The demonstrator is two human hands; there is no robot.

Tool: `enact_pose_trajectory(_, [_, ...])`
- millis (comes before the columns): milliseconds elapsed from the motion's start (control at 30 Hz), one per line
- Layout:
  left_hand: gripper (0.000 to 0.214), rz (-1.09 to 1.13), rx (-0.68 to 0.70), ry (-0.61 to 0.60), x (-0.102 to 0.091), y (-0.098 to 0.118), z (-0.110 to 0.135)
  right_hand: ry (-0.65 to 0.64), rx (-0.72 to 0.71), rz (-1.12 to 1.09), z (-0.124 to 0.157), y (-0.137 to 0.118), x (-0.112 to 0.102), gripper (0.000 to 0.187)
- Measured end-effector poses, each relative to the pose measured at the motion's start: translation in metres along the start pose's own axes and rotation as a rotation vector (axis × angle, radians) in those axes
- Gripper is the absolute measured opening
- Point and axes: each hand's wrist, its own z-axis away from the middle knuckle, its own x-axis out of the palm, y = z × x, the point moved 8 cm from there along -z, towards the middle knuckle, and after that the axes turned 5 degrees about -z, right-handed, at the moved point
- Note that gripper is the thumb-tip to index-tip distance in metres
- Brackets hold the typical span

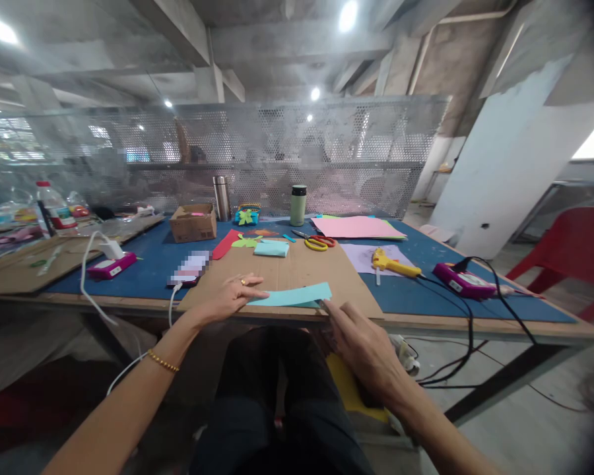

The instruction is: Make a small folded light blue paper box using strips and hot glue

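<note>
A light blue paper strip [294, 295] lies near the front edge of a cardboard sheet [237, 264]. Its right part looks doubled, with a second layer showing underneath. My left hand [232, 295] rests on the strip's left end, fingers stretched out and a ring on one of them. At the strip's right end, the fingers of my right hand [354, 330] are closed on the paper's edge; the thumb is partly hidden. Just beyond the strip sits a folded light blue paper piece [272, 248]. Red-and-yellow-handled scissors [319, 242] lie behind it to the right.
Right of the cardboard lie a yellow glue gun [396, 264] on lilac paper and a purple power strip [462, 282] with cables. Pink sheets [359, 227], a green bottle [298, 206], a steel flask [222, 199] and a small box [193, 223] stand farther back. A phone [191, 269] is at left.
</note>
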Motion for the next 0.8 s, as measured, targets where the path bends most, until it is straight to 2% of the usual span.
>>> enact_pose_trajectory(167, [0.042,0.011,-0.001,0.018,-0.001,0.001,0.000,0.075,0.150,-0.393,0.007,0.006,0.009,0.032])
enact_pose_trajectory(333, [0.043,-0.012,0.000,0.014,-0.002,0.003,-0.001,0.078,0.240,-0.581,0.001,0.000,0.017,0.032])
enact_pose_trajectory(567, [0.040,0.017,0.010,0.033,-0.004,0.005,0.001,-0.034,0.211,-0.714,-0.024,-0.024,0.039,0.033])
enact_pose_trajectory(667, [0.036,0.075,0.012,0.077,-0.006,0.006,0.001,-0.076,0.179,-0.717,-0.030,-0.035,0.042,0.034])
enact_pose_trajectory(800, [0.027,0.179,-0.015,0.170,-0.011,0.001,0.002,-0.083,0.218,-0.660,-0.033,-0.035,0.045,0.032])
